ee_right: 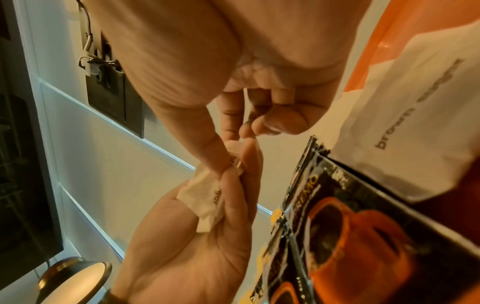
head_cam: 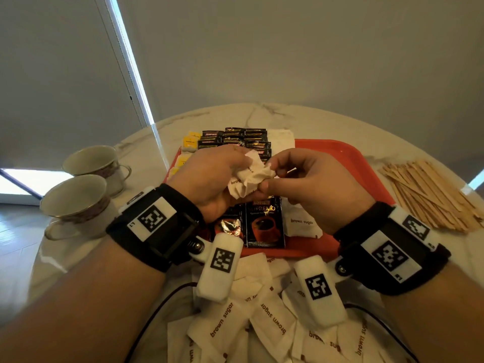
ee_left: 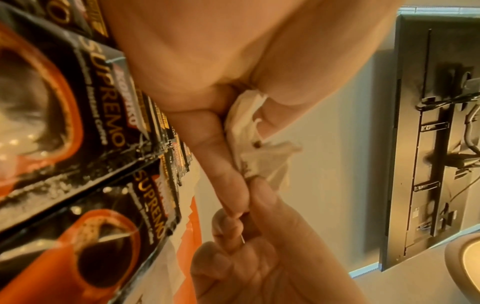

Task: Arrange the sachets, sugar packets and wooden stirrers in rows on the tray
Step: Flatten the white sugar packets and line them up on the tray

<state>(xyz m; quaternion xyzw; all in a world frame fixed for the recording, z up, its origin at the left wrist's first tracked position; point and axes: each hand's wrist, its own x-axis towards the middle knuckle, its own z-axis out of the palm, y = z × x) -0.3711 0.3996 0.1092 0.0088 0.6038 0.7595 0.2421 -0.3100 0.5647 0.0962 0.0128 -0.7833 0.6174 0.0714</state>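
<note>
Marble tabletop (head_cam: pixel 327 121) fills my head view, with a red tray (head_cam: pixel 348 153) at centre. Above the tray, my left hand (head_cam: pixel 209 179) is curled round a bunch of crumpled brown sugar packets (head_cam: pixel 248 179), and my right hand (head_cam: pixel 309 184) pinches 1 corner of that bunch between thumb and forefinger, as if peeling a packet free. Both grips are closed on paper, and the hands touch at the fingertips.

Directly below lie dark coffee sachets (head_cam: pixel 264 221), overlapped in a row running toward 12 o'clock. Yellow sachets (head_cam: pixel 189 141) line the tray's 10 o'clock side. 1 sugar packet (head_cam: pixel 301 224) lies flat just beside the nearest coffee sachet, at 3 o'clock of it.

I judge the sachets done and the sugar row barely begun: a loose heap of packets (head_cam: pixel 262 323) waits at 6 o'clock off the tray, and the wooden stirrers (head_cam: pixel 432 195) sit untouched at 3 o'clock on the table.

Bare tray shows toward 2 o'clock, room for the remaining rows. 2 cups (head_cam: pixel 83 195) stand at 9 o'clock, near my left forearm.
</note>
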